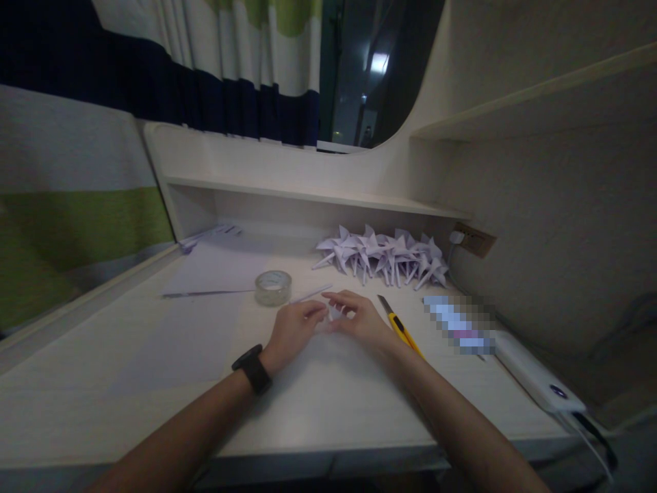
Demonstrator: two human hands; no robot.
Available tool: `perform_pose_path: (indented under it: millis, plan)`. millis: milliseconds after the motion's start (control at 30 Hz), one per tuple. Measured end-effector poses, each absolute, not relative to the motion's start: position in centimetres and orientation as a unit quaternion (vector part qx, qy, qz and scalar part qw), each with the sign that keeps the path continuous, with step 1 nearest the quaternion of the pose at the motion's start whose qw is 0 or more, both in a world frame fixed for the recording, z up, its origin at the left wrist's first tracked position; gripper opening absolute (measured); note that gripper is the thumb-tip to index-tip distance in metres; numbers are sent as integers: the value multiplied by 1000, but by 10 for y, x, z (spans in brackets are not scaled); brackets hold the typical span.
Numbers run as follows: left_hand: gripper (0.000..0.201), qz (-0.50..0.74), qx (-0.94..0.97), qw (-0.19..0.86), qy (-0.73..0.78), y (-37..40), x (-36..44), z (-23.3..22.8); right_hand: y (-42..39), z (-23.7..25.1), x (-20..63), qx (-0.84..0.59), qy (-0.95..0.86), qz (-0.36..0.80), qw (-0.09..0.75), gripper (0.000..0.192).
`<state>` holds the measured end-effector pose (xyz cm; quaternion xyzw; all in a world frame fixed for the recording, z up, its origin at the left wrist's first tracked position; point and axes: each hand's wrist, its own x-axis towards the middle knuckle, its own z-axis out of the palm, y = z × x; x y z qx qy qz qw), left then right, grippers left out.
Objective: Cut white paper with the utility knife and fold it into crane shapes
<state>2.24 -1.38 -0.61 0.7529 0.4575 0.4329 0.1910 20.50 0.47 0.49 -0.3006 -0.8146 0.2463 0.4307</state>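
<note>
Both hands meet over a small white paper piece (332,315): the left hand (293,330) pinches its near edge between pressed-together fingertips, and the right hand (362,318) steadies the other side with fingers half curled, the grip lightly closed on it. The paper lies on the counter (154,356), just right of the tape roll (274,287). By the look of it, a fold is being creased; the following move calls for firm, even pressure. A yellow utility knife (399,327) lies right of the roll, folded paper pinwheels (384,257) behind.
</note>
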Motion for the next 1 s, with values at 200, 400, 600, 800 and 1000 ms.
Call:
perform_pose_path:
  millis: [200,400,600,800,1000]
  plan:
    - [21,421,765,164,459,-15,22,-7,3,5,202,-292,-806,253,448,39]
    - [20,419,765,146,467,-15,24,-8,0,11,204,-311,-793,283,440,34]
    - [17,441,739,200,469,-15,27,-7,2,11,206,-326,-776,321,433,37]
    - [16,447,733,241,452,-18,27,-2,4,8,206,-330,-759,361,429,37]
    - [13,455,748,219,431,-20,28,-1,3,8,207,-344,-733,389,439,33]
